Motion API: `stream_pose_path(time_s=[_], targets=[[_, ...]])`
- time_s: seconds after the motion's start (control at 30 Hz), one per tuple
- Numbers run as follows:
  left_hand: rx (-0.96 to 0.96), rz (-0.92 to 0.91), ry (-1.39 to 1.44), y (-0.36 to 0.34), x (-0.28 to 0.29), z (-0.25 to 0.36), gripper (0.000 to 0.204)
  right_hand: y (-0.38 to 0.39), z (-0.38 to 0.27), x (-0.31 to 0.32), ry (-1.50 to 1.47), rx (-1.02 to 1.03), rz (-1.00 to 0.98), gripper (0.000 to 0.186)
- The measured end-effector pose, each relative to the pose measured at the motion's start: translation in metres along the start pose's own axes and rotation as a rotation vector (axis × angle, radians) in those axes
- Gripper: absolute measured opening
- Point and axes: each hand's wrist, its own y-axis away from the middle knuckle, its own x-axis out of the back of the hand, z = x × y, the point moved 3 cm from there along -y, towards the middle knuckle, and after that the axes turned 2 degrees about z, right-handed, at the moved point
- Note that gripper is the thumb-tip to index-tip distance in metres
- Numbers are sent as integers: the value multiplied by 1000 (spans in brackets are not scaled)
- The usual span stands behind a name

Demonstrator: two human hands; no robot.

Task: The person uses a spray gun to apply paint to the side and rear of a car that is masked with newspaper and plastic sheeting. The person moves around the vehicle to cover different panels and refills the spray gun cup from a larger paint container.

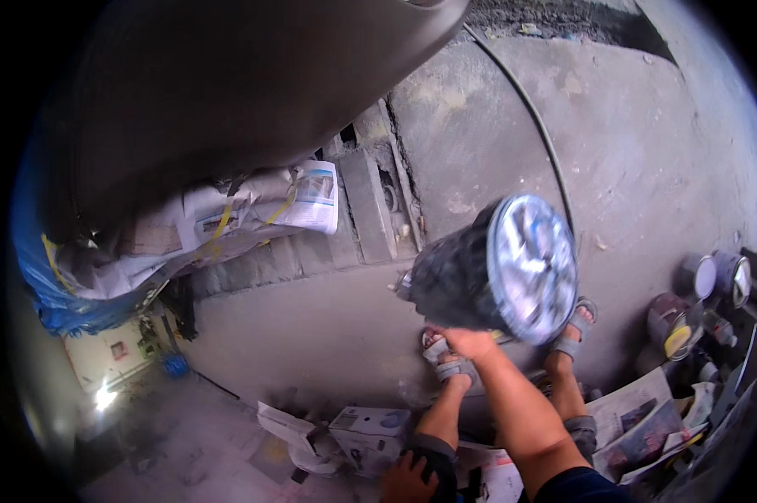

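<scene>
In front of me is a black, tapering housing (454, 281) with a round, shiny silvery face (533, 268), like a large lamp. It lies tilted on its side in the air, blurred, its face turned to the right. My right hand (469, 342) grips it from below; most of the fingers are hidden behind it. Down by my left knee, my left hand (409, 478) rests with its fingers apart over the dark shorts, holding nothing. My sandalled feet (450, 360) stand on the floor beneath the housing.
A large dark curved panel (227, 92) looms at the upper left, with newspaper masking (315, 197) and blue plastic sheeting (85, 314) below. A hose (529, 105) crosses the concrete floor. Several cans (672, 323) stand at right; a cardboard box (370, 432) and newspapers (647, 419) lie near me.
</scene>
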Motion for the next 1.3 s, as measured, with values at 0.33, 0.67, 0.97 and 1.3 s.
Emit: stream_pose_path(time_s=[0.33,0.67,0.97,1.3], targets=[[207,-51,127,1,-18,-28,49,-55,-51,130,-687,228,890,21],[251,-117,81,-7,1,-18,51,-76,-18,5,-586,9,215,18],[217,-156,59,-5,21,-2,50,-17,-72,123,-78,279,869,17],[161,-121,60,-6,38,7,48,64,-50,15,79,88,225,45]])
